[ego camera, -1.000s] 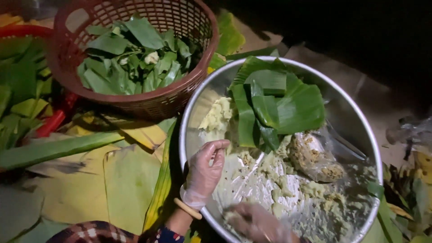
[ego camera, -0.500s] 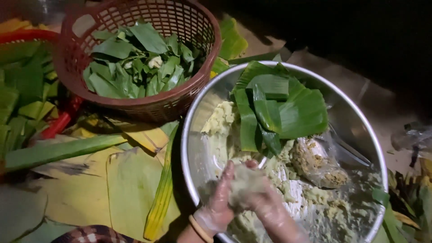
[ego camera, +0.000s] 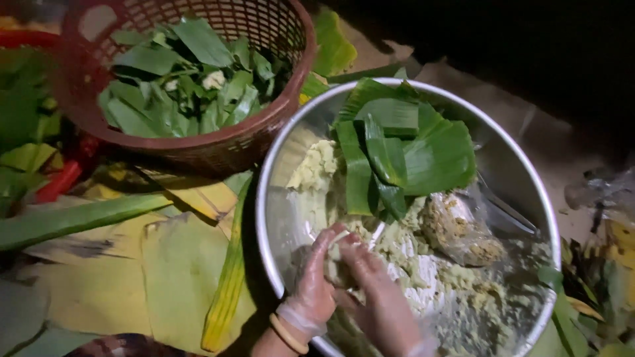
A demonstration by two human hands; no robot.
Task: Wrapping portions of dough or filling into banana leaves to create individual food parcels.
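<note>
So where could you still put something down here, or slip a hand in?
Inside the metal bowl, the bare shiny wall at upper left, between the rim and the pale dough, is free; so is the upper right wall beyond the folded leaves. The bowl's lower half is crowded: both gloved hands, dough, a plastic bag. The red basket is full of leaf pieces.

Down on the ground (ego camera: 562,155), mostly dark at the upper right, a layer of yellowed banana leaves (ego camera: 165,271) is spread across the lower left. A long green leaf stalk (ego camera: 73,218) lies flat across them, and a narrow yellow-green strip (ego camera: 228,277) runs alongside the big metal bowl (ego camera: 278,165), which sits at the leaves' edge. Just beside the bowl, touching its rim, stands a red woven plastic basket (ego camera: 218,142). More green leaves (ego camera: 23,125) are piled at the far left.
</note>
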